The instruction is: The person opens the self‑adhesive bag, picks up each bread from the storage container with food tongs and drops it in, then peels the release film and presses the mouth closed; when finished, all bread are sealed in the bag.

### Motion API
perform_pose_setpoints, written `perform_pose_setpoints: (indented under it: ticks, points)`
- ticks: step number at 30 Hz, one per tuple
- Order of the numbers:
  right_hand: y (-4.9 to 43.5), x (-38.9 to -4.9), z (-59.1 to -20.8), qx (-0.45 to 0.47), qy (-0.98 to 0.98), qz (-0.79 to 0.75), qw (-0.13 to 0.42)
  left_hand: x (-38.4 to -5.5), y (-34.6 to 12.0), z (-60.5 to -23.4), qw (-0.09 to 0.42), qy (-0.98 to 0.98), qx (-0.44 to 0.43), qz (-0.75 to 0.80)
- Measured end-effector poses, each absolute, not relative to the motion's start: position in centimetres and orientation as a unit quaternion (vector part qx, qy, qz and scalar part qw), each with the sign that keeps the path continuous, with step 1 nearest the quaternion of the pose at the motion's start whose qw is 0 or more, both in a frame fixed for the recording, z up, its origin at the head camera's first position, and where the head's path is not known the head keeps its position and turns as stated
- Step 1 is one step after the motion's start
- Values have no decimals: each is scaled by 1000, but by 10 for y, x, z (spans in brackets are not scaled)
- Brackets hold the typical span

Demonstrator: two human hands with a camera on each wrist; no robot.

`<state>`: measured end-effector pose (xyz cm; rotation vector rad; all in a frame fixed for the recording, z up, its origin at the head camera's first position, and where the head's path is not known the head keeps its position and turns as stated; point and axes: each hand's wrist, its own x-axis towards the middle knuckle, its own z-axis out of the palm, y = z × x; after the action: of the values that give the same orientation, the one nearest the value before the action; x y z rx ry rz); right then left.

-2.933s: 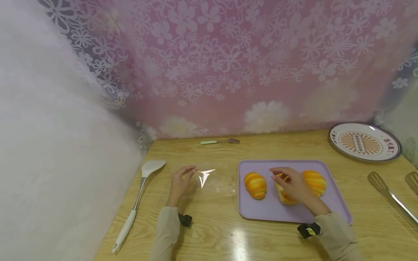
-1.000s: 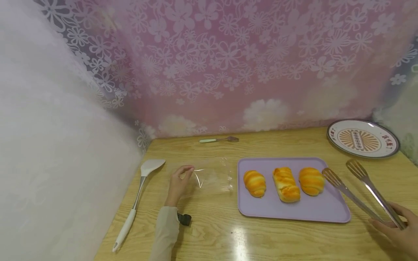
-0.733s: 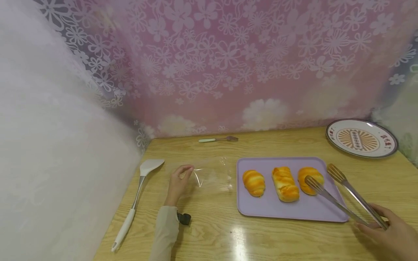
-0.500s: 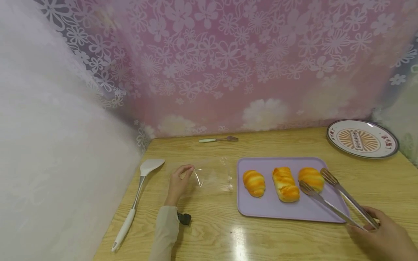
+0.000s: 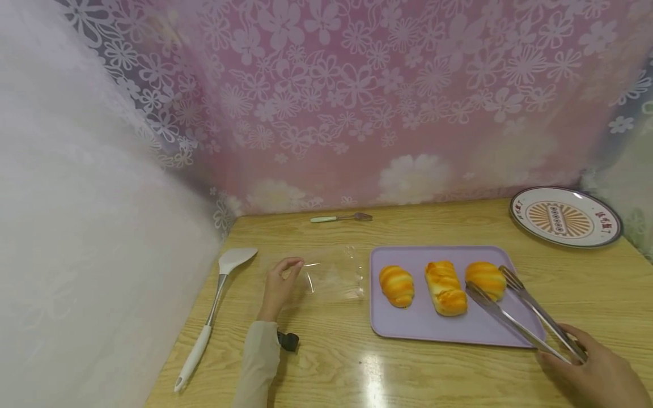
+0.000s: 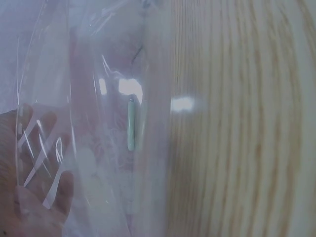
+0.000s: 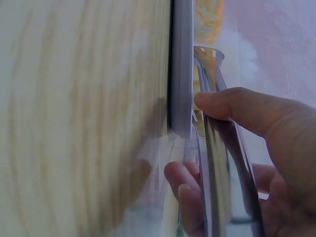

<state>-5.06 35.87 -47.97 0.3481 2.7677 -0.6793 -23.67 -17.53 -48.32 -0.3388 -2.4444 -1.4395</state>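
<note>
My left hand (image 5: pixel 279 286) pinches the edge of a clear plastic bag (image 5: pixel 334 280) between thumb and fingertips. The bag stretches out to the right of the hand, and its film fills much of the left wrist view (image 6: pixel 103 148). Metal tongs (image 5: pixel 516 324) are gripped in my right hand (image 5: pixel 597 362), thumb on one arm and fingers on the other. Their slotted tips stand on either side of the right-hand bread roll (image 5: pixel 484 276), right at its sides. That roll lies on a purple tray (image 5: pixel 418 330) with a long bread (image 5: pixel 446 289) and another roll (image 5: pixel 397 286).
A white spatula (image 5: pixel 201 343) lies at the left of the wooden table (image 5: pixel 316 362). Toward the back is a small fork (image 5: pixel 326 219) with a pale green handle. A patterned plate (image 5: pixel 594 218) is at the back right, near the curtain.
My right hand was over the long bread, with the tongs on the table. It picked them up and brought them left over the tray, their tips narrowing around the right roll. The left hand stayed put.
</note>
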Motion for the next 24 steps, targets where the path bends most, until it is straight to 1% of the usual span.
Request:
perform_pose_setpoints:
  ticks: [9,17,24]
  points:
    - [356,-54,-475,131,953,-252,109,-238,-174,-481,136,-842,-119,-508]
    - [347,-68,-462,102,959,-263,23,-238,-173,-480,137,-844,-110,-506]
    - [320,-82,-447,46,955,-293,-10,-238,-172,-479,128,-850,-97,-502]
